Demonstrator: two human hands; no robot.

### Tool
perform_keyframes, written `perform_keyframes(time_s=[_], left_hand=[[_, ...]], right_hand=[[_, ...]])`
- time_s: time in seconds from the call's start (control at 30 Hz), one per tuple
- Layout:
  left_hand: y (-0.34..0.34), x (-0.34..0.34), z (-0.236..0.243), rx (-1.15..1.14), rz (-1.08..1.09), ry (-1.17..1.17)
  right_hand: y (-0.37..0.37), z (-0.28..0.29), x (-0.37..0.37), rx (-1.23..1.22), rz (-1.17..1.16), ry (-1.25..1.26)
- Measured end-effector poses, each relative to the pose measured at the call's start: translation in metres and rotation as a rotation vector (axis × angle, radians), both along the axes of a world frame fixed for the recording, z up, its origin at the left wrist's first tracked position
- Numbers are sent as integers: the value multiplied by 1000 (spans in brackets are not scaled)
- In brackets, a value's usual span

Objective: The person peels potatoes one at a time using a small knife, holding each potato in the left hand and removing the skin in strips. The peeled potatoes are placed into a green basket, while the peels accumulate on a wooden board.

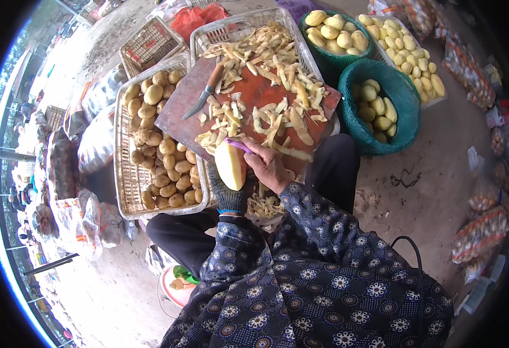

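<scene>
My left hand [226,196], in a dark knitted glove, is closed around a long peeled potato [230,166], pale yellow all over the side that shows. Bare, my right hand [266,165] grips a purple peeler [241,145], whose head rests at the potato's upper end. Just beyond both hands lies a reddish board [176,120] strewn with potato peelings [294,119]. On the board's left part is a curved knife [199,103] with a wooden handle [215,75]. More peelings [263,207] lie below my right hand.
Left of the board, a white crate [124,197] holds unpeeled potatoes [170,162]. Another crate [199,37] with peelings stands behind it. Peeled potatoes fill two green net-lined baskets [404,129] and a tray [437,100] at right. Sacks [480,235] line the far right; bags [74,223] sit at left.
</scene>
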State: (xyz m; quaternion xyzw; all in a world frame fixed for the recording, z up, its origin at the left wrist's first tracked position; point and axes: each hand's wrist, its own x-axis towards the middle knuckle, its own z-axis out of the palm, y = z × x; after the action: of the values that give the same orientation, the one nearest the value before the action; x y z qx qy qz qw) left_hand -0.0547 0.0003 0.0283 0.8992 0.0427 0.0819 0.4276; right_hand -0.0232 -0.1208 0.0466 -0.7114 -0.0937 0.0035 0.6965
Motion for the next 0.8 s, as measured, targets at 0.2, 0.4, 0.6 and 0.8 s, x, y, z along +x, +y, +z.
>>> perform_keyframes(time_s=[0.2, 0.4, 0.6, 0.8], left_hand=[[8, 23, -50, 74, -154, -229], [-7, -3, -34, -223, -55, -172], [10, -12, -12, -425, 46, 68], [13, 0, -37, -146, -42, 34]], right_hand=[[3, 2, -12, -26, -49, -24], [-10, 22, -73, -209, -90, -12], [-28, 16, -114, -74, 113, 123], [-38, 32, -52, -43, 30, 11]])
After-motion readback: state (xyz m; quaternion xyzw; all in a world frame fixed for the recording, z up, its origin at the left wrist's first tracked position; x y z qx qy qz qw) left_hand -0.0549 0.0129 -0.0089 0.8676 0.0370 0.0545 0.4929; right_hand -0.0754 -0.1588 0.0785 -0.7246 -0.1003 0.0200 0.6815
